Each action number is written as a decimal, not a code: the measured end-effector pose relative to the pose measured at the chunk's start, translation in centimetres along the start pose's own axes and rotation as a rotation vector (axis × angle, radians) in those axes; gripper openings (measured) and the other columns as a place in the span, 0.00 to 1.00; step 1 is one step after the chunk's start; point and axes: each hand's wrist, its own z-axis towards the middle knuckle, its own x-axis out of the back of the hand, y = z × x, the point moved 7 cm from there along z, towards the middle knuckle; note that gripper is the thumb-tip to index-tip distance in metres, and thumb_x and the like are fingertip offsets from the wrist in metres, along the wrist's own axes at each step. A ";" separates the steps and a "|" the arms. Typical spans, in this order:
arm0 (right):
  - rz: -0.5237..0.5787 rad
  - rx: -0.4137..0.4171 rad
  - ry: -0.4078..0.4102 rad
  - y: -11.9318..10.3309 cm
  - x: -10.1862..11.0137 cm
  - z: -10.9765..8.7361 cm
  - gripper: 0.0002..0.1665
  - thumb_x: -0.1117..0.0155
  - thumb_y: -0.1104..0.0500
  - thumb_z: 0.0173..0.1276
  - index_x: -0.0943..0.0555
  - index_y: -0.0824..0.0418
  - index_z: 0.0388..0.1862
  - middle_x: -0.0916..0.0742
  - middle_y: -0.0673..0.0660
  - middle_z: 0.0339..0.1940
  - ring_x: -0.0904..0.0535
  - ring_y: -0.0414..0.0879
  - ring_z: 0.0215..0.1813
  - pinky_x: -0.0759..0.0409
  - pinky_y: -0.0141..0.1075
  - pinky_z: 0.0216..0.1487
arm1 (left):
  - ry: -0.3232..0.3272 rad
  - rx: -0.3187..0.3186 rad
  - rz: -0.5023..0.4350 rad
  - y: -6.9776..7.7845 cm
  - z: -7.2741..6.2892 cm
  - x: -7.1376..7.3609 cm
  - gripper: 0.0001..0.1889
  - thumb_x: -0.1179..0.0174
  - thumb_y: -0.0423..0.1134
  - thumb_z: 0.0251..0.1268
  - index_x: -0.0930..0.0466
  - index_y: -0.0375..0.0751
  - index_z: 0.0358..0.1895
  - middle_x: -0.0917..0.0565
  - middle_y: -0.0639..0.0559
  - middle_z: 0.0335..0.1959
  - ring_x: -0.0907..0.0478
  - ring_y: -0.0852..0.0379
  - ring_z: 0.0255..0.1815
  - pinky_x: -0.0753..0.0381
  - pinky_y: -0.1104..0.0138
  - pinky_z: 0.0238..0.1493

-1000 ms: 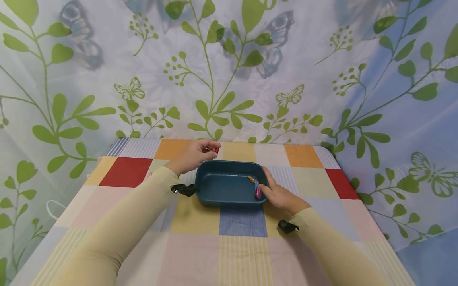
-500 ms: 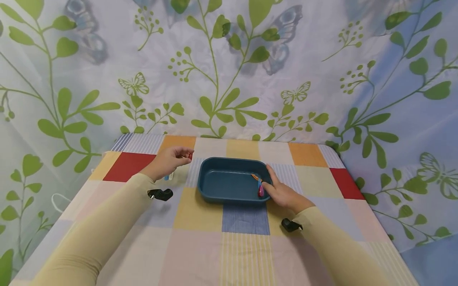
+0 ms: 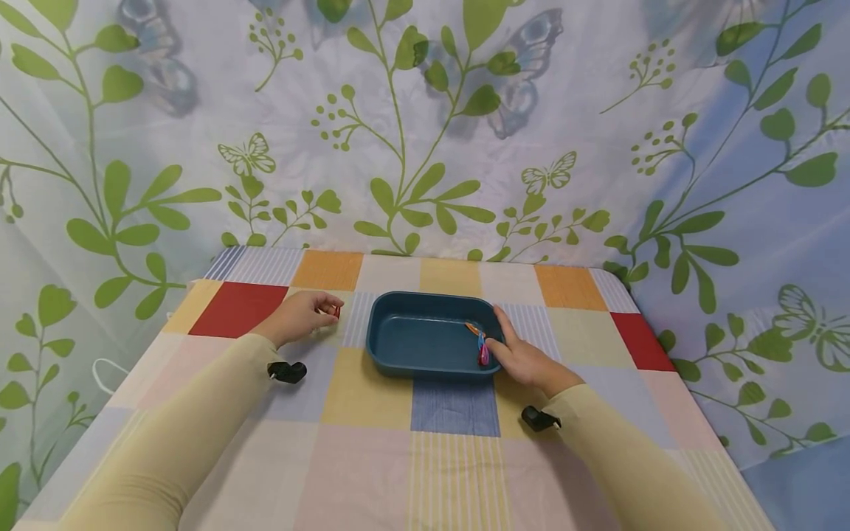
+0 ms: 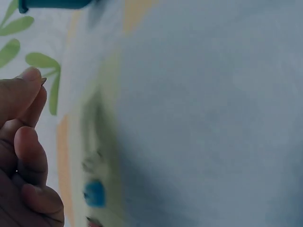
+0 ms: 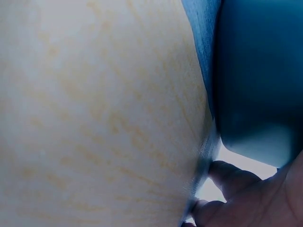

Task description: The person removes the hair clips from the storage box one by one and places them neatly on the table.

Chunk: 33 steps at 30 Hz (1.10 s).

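My left hand (image 3: 299, 316) is just left of the tray, low over the cloth. Its thumb and fingertips pinch a small red object (image 3: 337, 312), mostly hidden by the fingers. Only a dark pointed tip (image 4: 43, 81) of it shows in the left wrist view. On the cloth below lie a small blue piece (image 4: 95, 194), a pale see-through piece (image 4: 91, 163) and a reddish one (image 4: 93, 222), all blurred. My right hand (image 3: 527, 361) grips the right end of the dark blue tray (image 3: 425, 371), thumb over the rim. Inside the tray, by that thumb, lie small orange, blue and pink pieces (image 3: 481, 344), kind unclear.
A patchwork tablecloth (image 3: 458, 479) covers the table, with a leaf-print curtain (image 3: 425, 133) hanging behind it. A white cord (image 3: 106, 376) loops beyond the left edge. Black wrist cameras (image 3: 288, 372) sit on both sleeves.
My left hand has moved left from the tray's back-left rim and dipped toward the cloth, still pinching the red object. The right hand keeps its grip on the tray.
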 end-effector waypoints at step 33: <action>-0.001 -0.008 0.003 -0.2 0.0 -0.1 0.45 0.64 0.37 0.86 0.74 0.42 0.87 0.35 0.76 0.81 0.30 0.75 0.75 0.35 0.68 0.75 | -0.090 0.060 0.260 -1.3 -0.1 -0.8 0.20 0.29 0.44 0.70 0.13 0.45 0.62 0.12 0.51 0.47 0.21 0.49 0.50 0.18 0.53 0.59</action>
